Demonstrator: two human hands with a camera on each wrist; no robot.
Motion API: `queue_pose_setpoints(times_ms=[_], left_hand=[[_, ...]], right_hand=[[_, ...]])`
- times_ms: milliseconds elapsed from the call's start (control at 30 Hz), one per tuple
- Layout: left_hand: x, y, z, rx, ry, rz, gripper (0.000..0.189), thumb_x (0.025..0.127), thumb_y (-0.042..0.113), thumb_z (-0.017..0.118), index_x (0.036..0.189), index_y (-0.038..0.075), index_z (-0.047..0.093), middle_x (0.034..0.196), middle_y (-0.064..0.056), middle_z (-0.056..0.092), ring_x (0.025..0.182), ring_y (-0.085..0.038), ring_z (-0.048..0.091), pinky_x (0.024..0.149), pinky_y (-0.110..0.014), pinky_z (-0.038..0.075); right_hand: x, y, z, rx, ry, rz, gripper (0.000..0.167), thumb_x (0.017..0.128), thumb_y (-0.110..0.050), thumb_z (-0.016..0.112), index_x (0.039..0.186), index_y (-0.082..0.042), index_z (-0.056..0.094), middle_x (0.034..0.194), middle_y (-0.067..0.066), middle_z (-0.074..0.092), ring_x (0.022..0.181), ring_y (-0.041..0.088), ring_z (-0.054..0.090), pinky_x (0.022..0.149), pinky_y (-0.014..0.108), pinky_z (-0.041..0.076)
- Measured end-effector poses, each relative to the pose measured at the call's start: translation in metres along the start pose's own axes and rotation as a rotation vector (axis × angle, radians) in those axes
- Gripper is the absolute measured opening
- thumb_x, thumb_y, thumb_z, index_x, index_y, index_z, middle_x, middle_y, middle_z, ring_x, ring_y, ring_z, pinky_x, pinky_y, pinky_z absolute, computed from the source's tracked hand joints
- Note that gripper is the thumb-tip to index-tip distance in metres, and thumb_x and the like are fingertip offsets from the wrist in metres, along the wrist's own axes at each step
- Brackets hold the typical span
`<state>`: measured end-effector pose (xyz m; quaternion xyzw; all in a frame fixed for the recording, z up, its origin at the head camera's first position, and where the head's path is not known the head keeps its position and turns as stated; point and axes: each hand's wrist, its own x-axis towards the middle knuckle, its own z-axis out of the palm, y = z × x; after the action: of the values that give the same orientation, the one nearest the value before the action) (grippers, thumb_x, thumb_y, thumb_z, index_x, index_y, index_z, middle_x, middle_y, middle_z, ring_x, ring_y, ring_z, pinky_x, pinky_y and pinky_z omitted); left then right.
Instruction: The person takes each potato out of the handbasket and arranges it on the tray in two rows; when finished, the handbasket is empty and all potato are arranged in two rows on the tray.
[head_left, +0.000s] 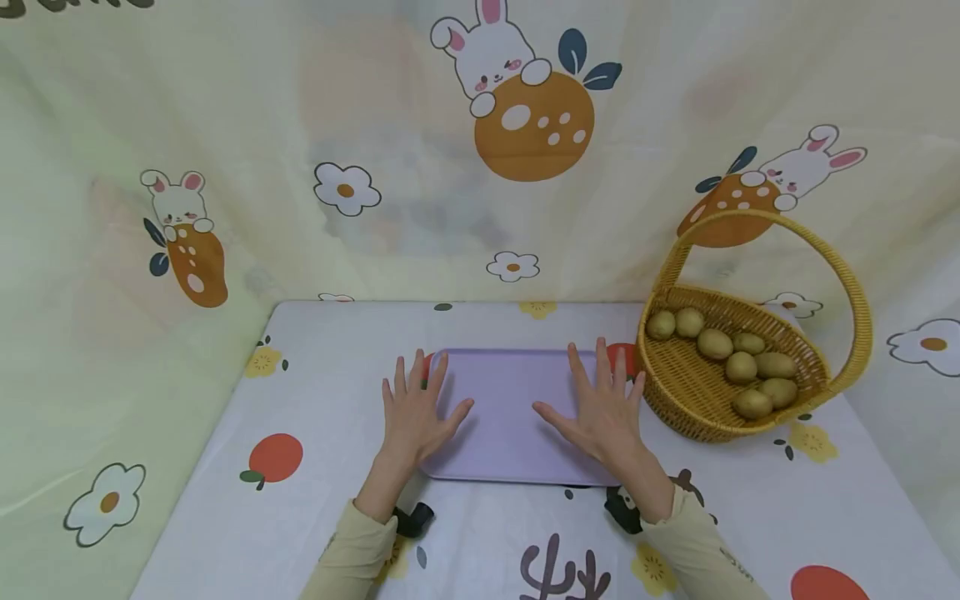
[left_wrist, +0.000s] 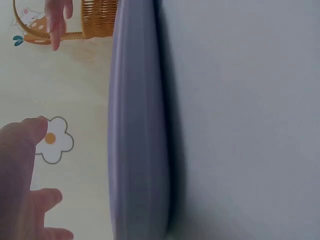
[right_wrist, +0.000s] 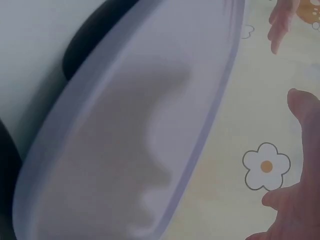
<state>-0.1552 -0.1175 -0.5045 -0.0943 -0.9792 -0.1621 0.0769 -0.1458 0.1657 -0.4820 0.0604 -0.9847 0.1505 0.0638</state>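
Observation:
A shallow lavender tray [head_left: 502, 417] lies flat in the middle of the table. My left hand [head_left: 415, 417] is held over its left end, fingers spread and straight, gripping nothing. Over the right end my right hand [head_left: 606, 408] is spread the same way, also without anything in it. In the left wrist view the tray's outer side [left_wrist: 137, 125] runs from top to bottom beside the left hand [left_wrist: 20, 165]. The right wrist view has a hand's shadow falling on the tray [right_wrist: 175, 115], with the right hand [right_wrist: 302, 165] apart from it.
At the back right stands a yellow wicker basket [head_left: 693, 421] with a tall arched handle. Several potatoes [head_left: 741, 367] lie inside it. A printed cloth covers the table [head_left: 330, 400], and a curtain with rabbits and flowers [head_left: 420, 242] hangs behind.

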Motion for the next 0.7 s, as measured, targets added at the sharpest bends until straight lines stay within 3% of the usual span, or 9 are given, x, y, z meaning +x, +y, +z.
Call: queue_pose_setpoints(times_ms=[400, 700], left_hand=[[-0.002, -0.007, 0.008, 0.006, 0.014, -0.007, 0.080, 0.088, 0.066, 0.050, 0.153, 0.021, 0.037, 0.157, -0.021, 0.028, 0.142, -0.050, 0.020, 0.105, -0.070, 0.023], [-0.003, -0.011, 0.012, -0.084, -0.001, -0.016, 0.075, 0.092, 0.058, 0.050, 0.152, 0.016, 0.038, 0.153, -0.024, 0.034, 0.137, -0.054, 0.028, 0.097, -0.067, 0.037]], right_hand=[[-0.004, 0.003, 0.009, 0.011, -0.022, 0.005, 0.104, 0.080, -0.075, 0.055, 0.157, -0.011, 0.025, 0.160, 0.028, 0.005, 0.144, 0.053, 0.003, 0.104, 0.076, 0.003], [-0.006, 0.003, 0.013, 0.022, 0.001, -0.007, 0.101, 0.080, -0.070, 0.060, 0.154, -0.009, 0.030, 0.157, 0.030, 0.012, 0.142, 0.055, 0.009, 0.102, 0.077, 0.009]])
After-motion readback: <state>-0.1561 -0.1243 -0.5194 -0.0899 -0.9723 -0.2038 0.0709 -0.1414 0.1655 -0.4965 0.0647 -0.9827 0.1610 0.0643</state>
